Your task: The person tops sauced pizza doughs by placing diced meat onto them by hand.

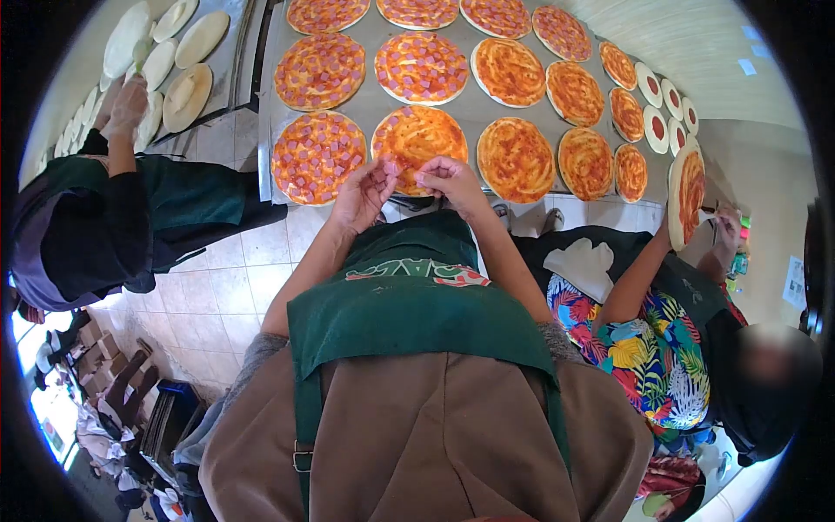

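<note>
Over the near edge of a pizza base with red sauce and a few pink cubes [419, 139], both hands are held close together. My left hand [370, 190] is palm up with its fingers curled around pink cubes. To its right, my right hand [450, 181] has thumb and fingertips pinched together; whatever lies between them is too small to make out. Left of this base is a pizza covered with pink cubes [319, 157]. On its right lies a base with sauce only [515, 160].
The metal table [365, 103] holds rows of topped and sauced bases. At right a co-worker [644, 348] holds a sauced base [686, 197]. At left another person [130, 200] reaches over pale dough rounds [202, 40]. Floor tiles [261, 233] show between.
</note>
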The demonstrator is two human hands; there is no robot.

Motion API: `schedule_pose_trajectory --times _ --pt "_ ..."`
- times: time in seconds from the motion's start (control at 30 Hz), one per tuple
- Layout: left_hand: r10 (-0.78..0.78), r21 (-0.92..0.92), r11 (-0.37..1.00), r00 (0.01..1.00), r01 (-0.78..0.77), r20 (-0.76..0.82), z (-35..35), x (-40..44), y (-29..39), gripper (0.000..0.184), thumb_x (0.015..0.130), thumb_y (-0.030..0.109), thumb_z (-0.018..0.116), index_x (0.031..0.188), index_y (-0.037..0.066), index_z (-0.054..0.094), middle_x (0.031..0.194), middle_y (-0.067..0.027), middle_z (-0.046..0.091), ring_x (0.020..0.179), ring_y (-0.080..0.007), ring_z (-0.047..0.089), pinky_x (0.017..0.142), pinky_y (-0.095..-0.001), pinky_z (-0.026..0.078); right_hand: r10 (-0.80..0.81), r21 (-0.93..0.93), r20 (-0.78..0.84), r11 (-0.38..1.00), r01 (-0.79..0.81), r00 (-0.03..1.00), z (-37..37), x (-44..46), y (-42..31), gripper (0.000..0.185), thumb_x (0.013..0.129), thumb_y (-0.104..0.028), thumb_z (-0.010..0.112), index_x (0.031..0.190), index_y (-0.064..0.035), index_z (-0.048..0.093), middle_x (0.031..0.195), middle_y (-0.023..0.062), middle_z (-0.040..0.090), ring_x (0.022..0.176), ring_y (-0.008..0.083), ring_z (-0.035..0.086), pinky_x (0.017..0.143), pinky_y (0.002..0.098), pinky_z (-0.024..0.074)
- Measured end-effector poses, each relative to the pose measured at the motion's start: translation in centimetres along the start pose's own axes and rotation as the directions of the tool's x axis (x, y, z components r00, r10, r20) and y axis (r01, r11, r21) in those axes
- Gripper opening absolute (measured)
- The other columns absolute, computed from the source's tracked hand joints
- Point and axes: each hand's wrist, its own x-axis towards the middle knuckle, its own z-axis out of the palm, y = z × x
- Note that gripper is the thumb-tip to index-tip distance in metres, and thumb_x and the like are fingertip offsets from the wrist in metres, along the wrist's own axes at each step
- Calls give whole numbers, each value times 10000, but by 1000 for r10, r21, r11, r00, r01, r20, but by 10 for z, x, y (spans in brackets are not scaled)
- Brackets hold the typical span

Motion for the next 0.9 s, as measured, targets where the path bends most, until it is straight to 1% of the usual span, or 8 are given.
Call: schedule_pose_trajectory --times 0.17,0.27,0.47,0.57,0.67,0.77,0.87,0.9 --pt "60 31 998 998 -60 0 -7 4 -2 236 904 113 607 1115 16 565 956 -63 640 901 -127 634 801 -223 551 19 -96 -30 995 -22 999 -11 6 27 202 833 -139 690 990 -14 664 773 11 647 610 47 535 545 173 394" --pt "56 41 998 997 -54 -48 -18 5 1 245 890 93 624 1116 18 566 967 -55 637 890 -116 631 797 -214 549 76 -196 -115 976 -98 990 -10 5 38 187 823 -192 688 912 -28 690 772 12 664 643 68 584 574 198 445" --pt "98 51 994 985 -92 -140 -27 2 2 237 896 86 613 1119 23 563 976 -44 632 877 -111 630 787 -213 550 -157 -492 -166 869 56 973 -7 9 56 206 777 -156 745 914 -9 704 703 29 663 619 66 583 546 208 448" --pt "99 72 993 987 -90 -129 -28 0 3 245 895 82 613 1127 24 558 966 -39 630 873 -110 629 781 -213 551 -55 -432 -280 899 -75 958 0 8 50 170 759 -131 749 856 -1 697 684 35 663 583 80 591 536 237 473" --pt "104 94 991 986 -92 -128 -29 -2 2 256 897 88 611 1138 25 549 961 -37 627 869 -108 629 776 -211 550 -50 -389 -299 918 -74 953 -2 19 67 162 742 -123 750 805 10 682 689 52 669 543 92 602 513 270 483" --pt "83 118 991 988 -67 -132 -34 -1 3 264 899 99 610 1144 26 544 956 -37 628 864 -108 631 773 -209 549 -224 -633 -343 773 -48 912 7 19 69 168 724 -130 749 780 6 667 660 80 658 567 146 629 547 307 498" --pt "88 119 990 987 -73 -132 -32 -4 4 263 901 106 610 1143 26 546 944 -39 631 860 -109 634 772 -208 549 -333 -750 -408 654 -104 850 20 9 58 140 689 -156 712 722 -37 646 703 119 643 695 293 638 662 377 507" --pt "84 122 990 987 -68 -135 -32 -5 4 268 899 106 612 1145 24 545 943 -41 632 863 -110 634 774 -209 548 -337 -741 -421 663 -105 842 22 6 55 145 689 -158 715 718 -38 637 709 119 641 700 294 635 661 381 504"
